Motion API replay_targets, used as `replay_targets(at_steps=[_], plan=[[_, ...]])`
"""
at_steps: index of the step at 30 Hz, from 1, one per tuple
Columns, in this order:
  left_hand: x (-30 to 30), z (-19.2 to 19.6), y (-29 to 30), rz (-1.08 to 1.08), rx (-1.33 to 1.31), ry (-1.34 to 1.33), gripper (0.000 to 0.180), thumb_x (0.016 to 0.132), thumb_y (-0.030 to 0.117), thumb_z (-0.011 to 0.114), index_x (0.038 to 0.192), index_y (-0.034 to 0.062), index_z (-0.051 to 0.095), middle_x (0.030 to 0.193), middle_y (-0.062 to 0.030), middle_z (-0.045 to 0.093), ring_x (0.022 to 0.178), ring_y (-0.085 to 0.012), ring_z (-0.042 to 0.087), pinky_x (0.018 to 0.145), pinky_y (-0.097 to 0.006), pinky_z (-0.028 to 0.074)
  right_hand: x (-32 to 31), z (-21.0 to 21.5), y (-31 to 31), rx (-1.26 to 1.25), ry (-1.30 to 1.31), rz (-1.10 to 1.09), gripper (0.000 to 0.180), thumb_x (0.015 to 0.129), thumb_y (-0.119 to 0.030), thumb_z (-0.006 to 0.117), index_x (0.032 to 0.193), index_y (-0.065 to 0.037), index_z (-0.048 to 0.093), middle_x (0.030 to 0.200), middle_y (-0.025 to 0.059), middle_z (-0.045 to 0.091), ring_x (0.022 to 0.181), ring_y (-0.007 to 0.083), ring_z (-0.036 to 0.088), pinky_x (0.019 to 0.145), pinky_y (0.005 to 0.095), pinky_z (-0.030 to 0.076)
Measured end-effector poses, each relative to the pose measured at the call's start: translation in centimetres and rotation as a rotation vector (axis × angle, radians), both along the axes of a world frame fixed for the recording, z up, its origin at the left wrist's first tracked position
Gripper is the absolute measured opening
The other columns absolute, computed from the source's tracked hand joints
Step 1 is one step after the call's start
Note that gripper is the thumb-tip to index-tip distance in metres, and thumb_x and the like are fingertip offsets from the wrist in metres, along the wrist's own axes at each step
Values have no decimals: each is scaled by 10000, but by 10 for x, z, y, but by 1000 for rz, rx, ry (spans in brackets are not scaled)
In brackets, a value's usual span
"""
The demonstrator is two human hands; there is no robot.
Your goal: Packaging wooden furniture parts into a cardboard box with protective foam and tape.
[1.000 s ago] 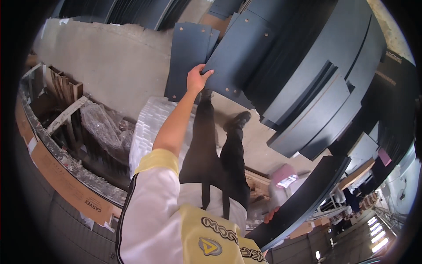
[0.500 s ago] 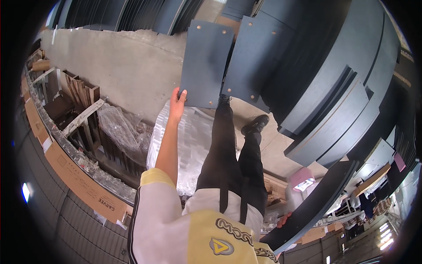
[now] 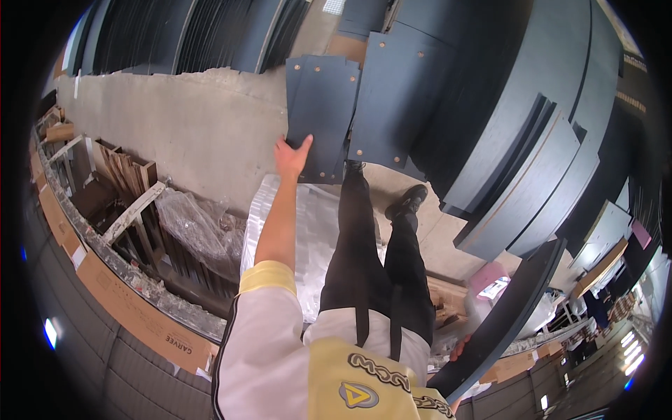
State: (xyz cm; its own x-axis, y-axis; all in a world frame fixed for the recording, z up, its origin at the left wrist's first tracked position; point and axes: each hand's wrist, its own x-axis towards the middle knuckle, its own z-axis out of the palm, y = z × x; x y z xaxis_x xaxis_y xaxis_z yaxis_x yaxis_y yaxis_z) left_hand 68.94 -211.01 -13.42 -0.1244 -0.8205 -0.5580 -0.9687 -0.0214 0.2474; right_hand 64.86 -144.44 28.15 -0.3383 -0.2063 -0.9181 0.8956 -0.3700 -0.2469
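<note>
My left hand (image 3: 291, 157) grips the near left edge of a dark grey panel (image 3: 318, 115), thumb on its face, fingers at the edge. Small round holes mark its corners, and a second panel's edge shows fanned out from it. My right hand (image 3: 460, 348), mostly hidden, has its fingers around the edge of a long dark panel (image 3: 500, 325) carried upright at my right side. Just right of the left panel lies a wider dark grey panel (image 3: 392, 98), also with corner holes.
Long rows of dark boards (image 3: 532, 161) stand on the right, and more stacked boards (image 3: 203, 35) at the far left. Clear plastic wrap (image 3: 199, 220) and a wooden rack (image 3: 133, 203) lie left of silvery wrapping (image 3: 308, 231) by my legs. A pink object (image 3: 488, 278) sits at right.
My left hand has shifted its hold, the thumb now further onto the panel face. The left panels now sit fanned apart. The view has shifted slightly; my right hand keeps its panel.
</note>
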Motion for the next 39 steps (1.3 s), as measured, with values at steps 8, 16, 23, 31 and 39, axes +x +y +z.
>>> replay_targets(at_steps=[8, 16, 23, 31, 39], plan=[[-24, -19, -57, 373, 220, 562, 657, 703, 236, 918, 1169, -22, 532, 1014, -113, 643, 939, -195, 624, 828, -329, 522, 18, -2, 1, -40, 1, 4, 557, 955, -485, 568, 1256, -23, 487, 939, 176, 635, 728, 304, 645, 568, 407, 518], [-26, 26, -48, 221, 174, 536, 771, 780, 319, 865, 1331, -29, 452, 1189, -171, 605, 1073, -232, 585, 951, -350, 468, 37, -5, -4, -135, 103, 20, 553, 956, -484, 567, 1259, -28, 488, 940, 172, 637, 729, 300, 645, 571, 406, 519], [13, 193, -79, 275, 307, 634, 978, 838, 369, 798, 1528, -50, 248, 1507, -191, 398, 1349, -282, 429, 1140, -399, 337, 56, -20, -19, 210, -190, -365, 378, 948, -455, 551, 1052, -92, 560, 732, 82, 592, 576, 224, 584, 484, 359, 479], [-54, 472, -33, -41, 544, 999, 669, 917, 191, 689, 1468, -6, 364, 1390, -150, 513, 1236, -297, 545, 1045, -437, 463, 27, -15, 10, 272, 95, -256, 519, 951, -608, 450, 947, -107, 584, 606, 57, 544, 452, 178, 515, 399, 313, 424], [-343, 484, 399, -779, 979, 738, 554, 869, 169, 743, 1323, -55, 517, 1222, -125, 630, 1095, -205, 613, 963, -345, 489, -35, -23, 174, 118, 438, -414, 340, 946, -440, 544, 902, -107, 600, 598, 26, 544, 446, 164, 514, 376, 295, 381]])
